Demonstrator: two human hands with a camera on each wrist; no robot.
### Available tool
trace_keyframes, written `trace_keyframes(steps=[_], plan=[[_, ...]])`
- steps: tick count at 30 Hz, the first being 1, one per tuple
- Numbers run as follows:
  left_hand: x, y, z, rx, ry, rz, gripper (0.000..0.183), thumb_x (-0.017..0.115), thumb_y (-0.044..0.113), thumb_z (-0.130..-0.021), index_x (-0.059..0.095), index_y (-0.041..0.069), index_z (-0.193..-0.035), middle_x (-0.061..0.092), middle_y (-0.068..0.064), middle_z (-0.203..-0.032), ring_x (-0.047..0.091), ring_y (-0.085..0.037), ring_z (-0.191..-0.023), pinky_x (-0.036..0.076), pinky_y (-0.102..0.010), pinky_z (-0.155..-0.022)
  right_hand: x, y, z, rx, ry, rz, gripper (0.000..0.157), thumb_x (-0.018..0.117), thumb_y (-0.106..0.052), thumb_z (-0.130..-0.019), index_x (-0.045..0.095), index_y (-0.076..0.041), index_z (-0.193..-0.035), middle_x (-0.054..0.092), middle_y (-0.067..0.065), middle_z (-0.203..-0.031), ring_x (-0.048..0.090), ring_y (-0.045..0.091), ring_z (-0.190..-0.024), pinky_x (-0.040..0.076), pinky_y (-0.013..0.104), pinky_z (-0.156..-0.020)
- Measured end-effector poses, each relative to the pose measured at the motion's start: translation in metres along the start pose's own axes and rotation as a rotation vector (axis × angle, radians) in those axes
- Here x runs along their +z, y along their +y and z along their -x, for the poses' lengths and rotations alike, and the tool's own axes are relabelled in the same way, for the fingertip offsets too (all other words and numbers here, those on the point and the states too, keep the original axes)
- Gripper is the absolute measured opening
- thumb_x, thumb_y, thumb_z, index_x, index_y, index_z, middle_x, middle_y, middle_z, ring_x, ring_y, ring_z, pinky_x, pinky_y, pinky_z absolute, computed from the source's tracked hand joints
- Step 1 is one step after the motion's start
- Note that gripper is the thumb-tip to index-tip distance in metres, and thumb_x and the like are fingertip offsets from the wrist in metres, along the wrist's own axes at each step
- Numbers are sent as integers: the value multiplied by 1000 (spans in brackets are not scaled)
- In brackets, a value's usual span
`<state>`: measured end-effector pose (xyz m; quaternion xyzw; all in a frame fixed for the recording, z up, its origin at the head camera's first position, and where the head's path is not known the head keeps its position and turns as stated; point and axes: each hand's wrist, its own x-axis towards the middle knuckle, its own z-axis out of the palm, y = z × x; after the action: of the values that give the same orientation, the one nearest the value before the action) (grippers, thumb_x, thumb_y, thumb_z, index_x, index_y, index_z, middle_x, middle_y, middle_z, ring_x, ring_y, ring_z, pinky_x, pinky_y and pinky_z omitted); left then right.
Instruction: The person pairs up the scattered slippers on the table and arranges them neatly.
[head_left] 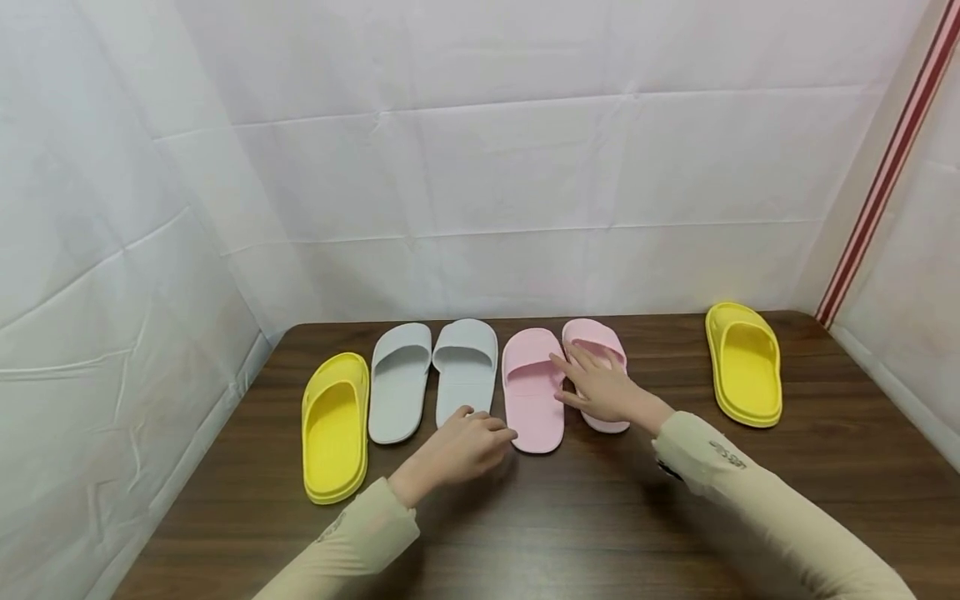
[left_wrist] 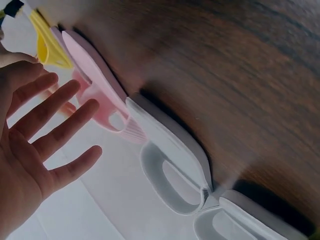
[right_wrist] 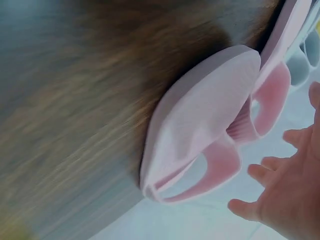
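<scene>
A pair of pink slippers lies side by side, toes toward the back wall: a left pink slipper (head_left: 534,412) and a right pink slipper (head_left: 592,331). Over the right one hovers my right hand (head_left: 606,392), fingers spread and holding nothing. My left hand (head_left: 467,446) is above the table near the heel ends of the right white slipper (head_left: 467,335) and the left pink slipper. In the left wrist view the fingers of that left hand (left_wrist: 32,150) are extended and apart from the slippers. Beside the pair sits the left white slipper (head_left: 399,396).
One yellow slipper (head_left: 335,433) lies at the left end of the row. Another yellow slipper (head_left: 750,375) lies apart, near the back right corner of the dark wooden table (head_left: 555,533). White cloth (head_left: 525,167) hangs behind and at both sides.
</scene>
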<state>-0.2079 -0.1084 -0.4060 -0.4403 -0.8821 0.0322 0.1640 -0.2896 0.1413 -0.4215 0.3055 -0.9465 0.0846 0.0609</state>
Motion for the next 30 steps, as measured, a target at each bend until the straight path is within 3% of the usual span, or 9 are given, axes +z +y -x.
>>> trace_keyframes(steps=[8,17,30], plan=[[10,-6,-5,12,37,-44,19,58,24,-83,63,20,-101,65,6,-100,60,-14,-87,46,-34,-71,-2,12,35,5,-26,4,60,49,-40,-88,32,-12,-138,27,15,-145,27,31,-133,17,64,-99],[19,-11,-14,-4,62,-59,19,60,24,-81,60,20,-99,64,2,-106,58,-17,-96,45,-36,-76,-5,14,53,-13,-50,84,55,48,-38,-89,37,-11,-136,33,15,-142,33,33,-129,20,64,-98],[25,-7,-26,11,-39,-22,29,60,33,-83,56,21,-109,60,0,-110,57,-19,-99,43,-37,-73,-8,15,66,-40,-87,82,43,46,-29,-91,43,-12,-132,41,16,-137,38,36,-125,22,65,-96]])
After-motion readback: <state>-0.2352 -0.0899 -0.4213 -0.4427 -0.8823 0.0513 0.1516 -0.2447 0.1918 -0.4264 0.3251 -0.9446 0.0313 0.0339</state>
